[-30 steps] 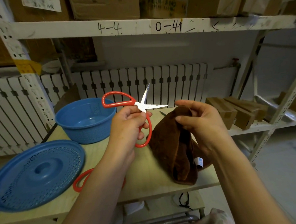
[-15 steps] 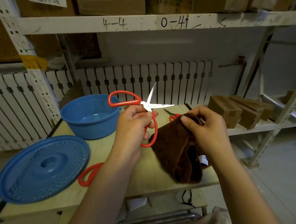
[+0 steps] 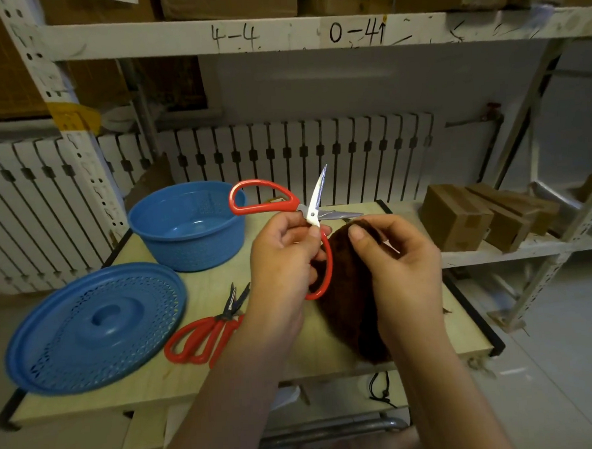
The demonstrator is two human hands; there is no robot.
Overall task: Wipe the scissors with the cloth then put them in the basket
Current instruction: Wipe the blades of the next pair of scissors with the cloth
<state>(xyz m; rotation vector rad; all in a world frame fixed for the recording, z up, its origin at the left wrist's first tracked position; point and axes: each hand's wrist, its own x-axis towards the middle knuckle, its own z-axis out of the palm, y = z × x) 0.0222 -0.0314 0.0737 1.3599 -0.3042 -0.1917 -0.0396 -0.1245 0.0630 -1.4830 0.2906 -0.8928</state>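
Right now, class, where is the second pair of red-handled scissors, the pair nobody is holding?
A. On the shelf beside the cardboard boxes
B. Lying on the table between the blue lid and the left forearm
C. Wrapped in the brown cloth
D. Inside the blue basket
B: the spare scissors lie flat on the table, right of the blue lid, while the blue basket holds none.

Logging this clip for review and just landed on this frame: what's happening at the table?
A person is cleaning scissors. The left hand grips a pair of red-handled scissors held up with the blades spread open, while the right hand holds a brown cloth bunched just under the blades. A second pair of red scissors lies on the table. The blue basket behind looks empty, its lid lying beside it.
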